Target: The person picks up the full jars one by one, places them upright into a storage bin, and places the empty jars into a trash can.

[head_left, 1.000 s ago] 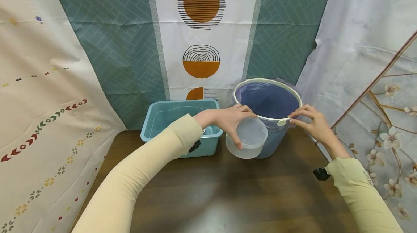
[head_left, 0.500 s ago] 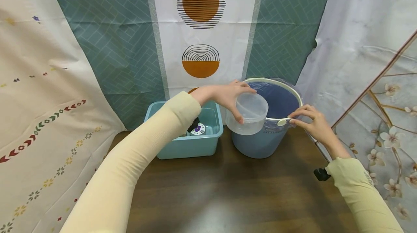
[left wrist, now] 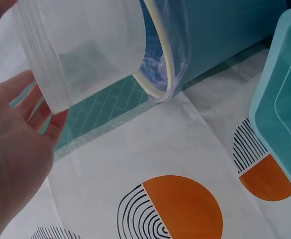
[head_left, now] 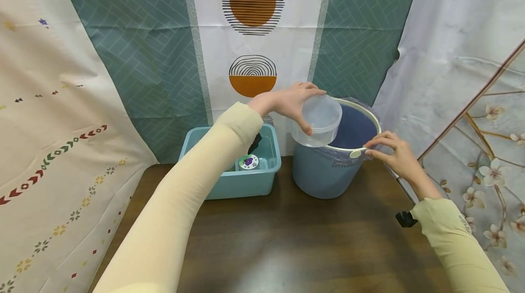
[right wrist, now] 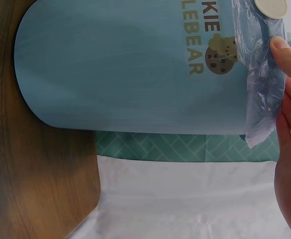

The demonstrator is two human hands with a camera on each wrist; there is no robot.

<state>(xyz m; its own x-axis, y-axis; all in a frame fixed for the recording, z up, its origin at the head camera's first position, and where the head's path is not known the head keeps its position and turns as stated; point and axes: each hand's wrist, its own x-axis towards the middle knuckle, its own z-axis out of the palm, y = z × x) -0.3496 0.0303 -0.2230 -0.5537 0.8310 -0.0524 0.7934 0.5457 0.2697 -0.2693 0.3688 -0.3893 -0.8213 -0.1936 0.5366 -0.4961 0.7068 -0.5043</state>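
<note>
Head view: the left hand (head_left: 289,104) grips a clear plastic container (head_left: 317,120), fingers curled round its rim, holding it tilted over the near-left edge of the blue bin (head_left: 328,172), which is lined with a thin plastic liner (head_left: 371,154). The right hand (head_left: 391,154) pinches the bin's rim and liner at the near-right side. A teal tub (head_left: 242,181) stands just left of the bin on the wooden table (head_left: 287,243). Left wrist view: the container (left wrist: 85,45) lies on its side against the fingers (left wrist: 33,102), mouth toward the palm, its base next to the bin's cream rim (left wrist: 160,55); whether anything is inside cannot be told. Right wrist view: the fingertips (right wrist: 287,64) press the liner (right wrist: 259,84) against the bin wall (right wrist: 130,69). Risk, in my judgement: the container is held by its rim alone, so it could slip into the bin; a loosened pinch could let the liner slide off the rim. Against the picture a second earlier, the container has risen from beside the bin's wall to above its rim, and the left arm now uncovers the tub; the right hand is unchanged.
</note>
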